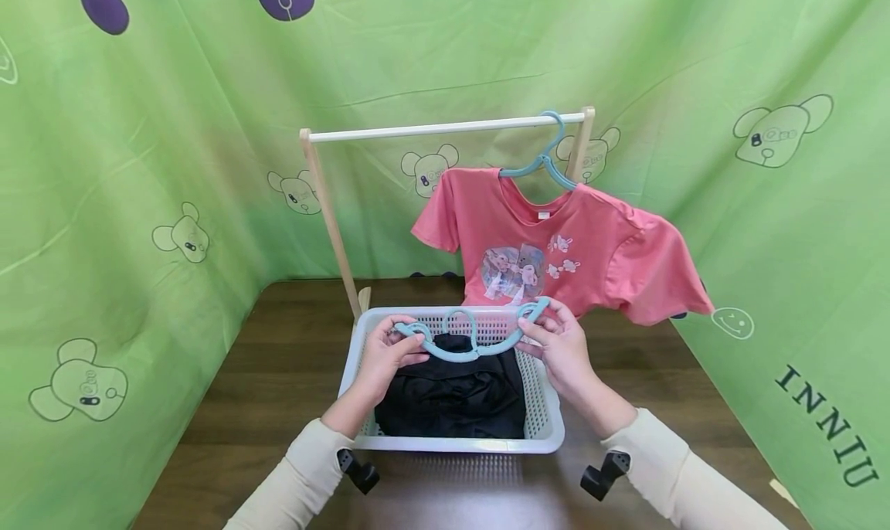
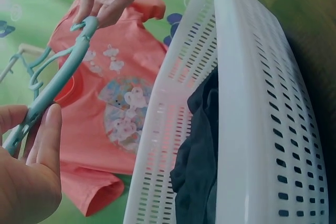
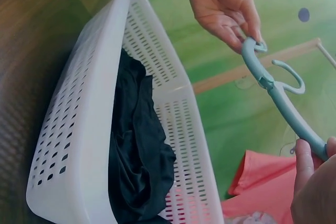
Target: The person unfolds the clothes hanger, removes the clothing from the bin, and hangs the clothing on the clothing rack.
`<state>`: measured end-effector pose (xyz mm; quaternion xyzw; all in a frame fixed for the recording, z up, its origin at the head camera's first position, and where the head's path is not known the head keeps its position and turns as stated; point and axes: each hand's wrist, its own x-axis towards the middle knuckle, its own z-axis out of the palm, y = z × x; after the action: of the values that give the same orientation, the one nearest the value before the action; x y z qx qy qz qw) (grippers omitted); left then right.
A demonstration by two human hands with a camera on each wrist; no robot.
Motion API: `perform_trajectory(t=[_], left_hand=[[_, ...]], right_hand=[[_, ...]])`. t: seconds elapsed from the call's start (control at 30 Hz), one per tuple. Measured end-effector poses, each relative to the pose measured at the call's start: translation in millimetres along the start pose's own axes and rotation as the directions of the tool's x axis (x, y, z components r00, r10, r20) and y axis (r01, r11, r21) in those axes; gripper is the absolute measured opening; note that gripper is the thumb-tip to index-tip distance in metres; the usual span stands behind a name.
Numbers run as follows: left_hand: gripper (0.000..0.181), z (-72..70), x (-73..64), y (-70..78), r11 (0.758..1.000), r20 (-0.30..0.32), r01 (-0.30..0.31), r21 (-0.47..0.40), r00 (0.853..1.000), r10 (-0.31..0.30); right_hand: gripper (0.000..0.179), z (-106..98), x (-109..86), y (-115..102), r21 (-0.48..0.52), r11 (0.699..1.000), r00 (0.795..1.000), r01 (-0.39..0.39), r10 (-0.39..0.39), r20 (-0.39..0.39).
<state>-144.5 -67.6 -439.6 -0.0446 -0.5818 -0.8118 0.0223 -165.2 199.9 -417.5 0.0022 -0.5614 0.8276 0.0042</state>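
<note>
Head view, clock face centred on the basket, 12 pointing away from the person. Both hands are holding one blue hanger over the basket, across its far half. Left hand, at 10 o'clock, is pinching one end, thumb and fingers drawn in narrow. Right hand, at 2 o'clock, is gripping the other end the same way; both wrist views are agreeing. The hook is pointing to 12, and nothing is hanging on the hanger.

Black cloth is lying bunched inside the basket, below the hanger. Its kind is not showing; neither hand is touching it. Beyond, at 12, the rack is standing. Toward 1 o'clock a pink shirt is hanging from it on a second hanger.

Judgement: the person is readying the hanger, with the cloth not yet on it. The next move is probably calling for one hand to be keeping the hanger while the other is lifting the cloth and finding its neck or waist edge. The bunching could be hiding that edge.
</note>
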Motion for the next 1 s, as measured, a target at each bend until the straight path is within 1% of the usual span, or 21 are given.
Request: perform_trajectory(t=[0.07,0.17,0.27,0.37,0.53,0.67,0.83,1.0], left_hand=[[0.017,-0.9,-0.3,0.6,1.000,-0.016,0.016,0.016,1.000,-0.015],[0.013,-3.1,-0.6,0.1,0.998,-0.014,0.048,0.046,0.999,-0.048],[0.014,-4.6,-1.0,-1.5,0.994,0.005,0.083,0.072,0.996,-0.084],[0.019,-4.7,-1.8,-3.4,0.992,0.018,0.101,0.077,0.995,-0.103],[0.015,-3.3,-2.6,-6.3,0.994,0.033,0.084,0.077,0.996,-0.087],[0.024,-1.4,-3.9,-5.8,0.994,0.043,0.066,0.083,0.997,-0.069],[0.026,0.2,-5.7,-4.5,0.994,0.032,0.062,0.084,0.997,-0.065],[0.023,1.9,-5.7,-7.6,0.997,0.010,0.061,0.055,0.998,-0.062]], right_hand=[[0.033,-1,-0.1,-1,0.025,1.000,1.000,0.006,-0.005,-0.025],[0.033,-1,-1.1,-3,0.055,0.998,0.998,0.015,-0.011,-0.061],[0.034,-1,-2.2,-4,0.083,0.996,0.995,0.018,-0.010,-0.096],[0.034,0,-2.6,-3,0.098,0.995,0.991,0.022,-0.008,-0.136],[0.034,3,-3.1,0,0.120,0.992,0.981,0.027,-0.004,-0.194],[0.033,4,-4.1,2,0.133,0.991,0.973,0.029,0.002,-0.229],[0.034,7,-6.5,4,0.190,0.981,0.971,0.044,0.003,-0.240],[0.034,11,-7.7,7,0.250,0.966,0.968,0.072,-0.007,-0.252]])
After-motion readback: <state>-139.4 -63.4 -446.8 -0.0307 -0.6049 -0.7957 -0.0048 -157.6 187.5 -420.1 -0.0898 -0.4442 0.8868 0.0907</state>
